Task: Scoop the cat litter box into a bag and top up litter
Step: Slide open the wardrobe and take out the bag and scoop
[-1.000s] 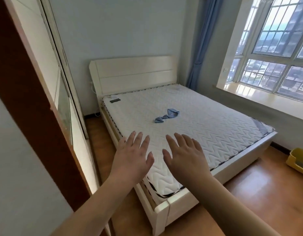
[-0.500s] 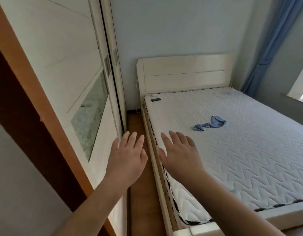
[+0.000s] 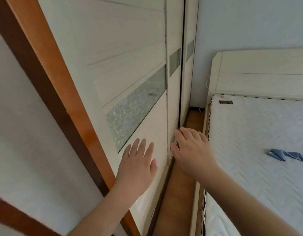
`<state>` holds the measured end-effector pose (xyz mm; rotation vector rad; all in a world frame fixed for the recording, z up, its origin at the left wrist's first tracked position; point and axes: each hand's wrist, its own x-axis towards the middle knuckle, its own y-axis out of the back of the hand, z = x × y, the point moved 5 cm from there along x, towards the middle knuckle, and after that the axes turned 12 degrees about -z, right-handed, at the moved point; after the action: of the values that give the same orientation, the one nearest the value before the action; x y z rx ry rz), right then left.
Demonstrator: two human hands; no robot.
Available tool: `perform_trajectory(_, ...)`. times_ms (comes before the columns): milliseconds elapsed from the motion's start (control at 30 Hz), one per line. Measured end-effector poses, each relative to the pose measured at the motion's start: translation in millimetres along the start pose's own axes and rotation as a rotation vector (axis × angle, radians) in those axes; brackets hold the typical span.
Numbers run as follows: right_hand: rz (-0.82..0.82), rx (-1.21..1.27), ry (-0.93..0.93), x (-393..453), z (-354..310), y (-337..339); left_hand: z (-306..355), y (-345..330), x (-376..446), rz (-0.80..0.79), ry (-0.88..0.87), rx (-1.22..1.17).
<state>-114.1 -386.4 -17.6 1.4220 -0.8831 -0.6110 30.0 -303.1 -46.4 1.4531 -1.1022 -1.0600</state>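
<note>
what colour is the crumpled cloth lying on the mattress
Blue: the cloth lies on the white quilted mattress, seen in the head view.

There was one view only, from a wide-angle camera worn on the head, so no second view shared any of the scene. It looked forward and down along both forearms, and it was tilted, so that upright lines leaned. It stood close to the wardrobe (image 3: 130,68), whose sliding doors filled the left and middle of the frame. The left hand (image 3: 136,166) and right hand (image 3: 192,150) appeared near the lens, in the lower middle. The bed (image 3: 259,137) ran off the right edge, with a strip of floor (image 3: 174,198) between it and the wardrobe.
</note>
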Motion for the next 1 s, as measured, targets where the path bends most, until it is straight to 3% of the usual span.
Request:
perform_trajectory(100, -0.064, 0.026, 0.108, 34, -14, -17, -15, -10, 6, 0.032, 0.042, -0.002)
perform_trajectory(267, -0.094, 0.045, 0.204, 87, -43, -39, -30, -27, 26, -0.06, 0.108, 0.037)
perform_trajectory(500, -0.134, 0.095, 0.302, 148, -67, -65, -50, -53, 45, 0.02, 0.135, -0.018)
perform_trajectory(800, -0.229, 0.608, 0.453, 188, -107, -85, -45, -58, 54, 0.132, 0.303, 0.042)
perform_trajectory(1000, -0.232, 0.723, 0.483, 196, -114, -91, -44, -67, 54, 0.122, 0.49, 0.026)
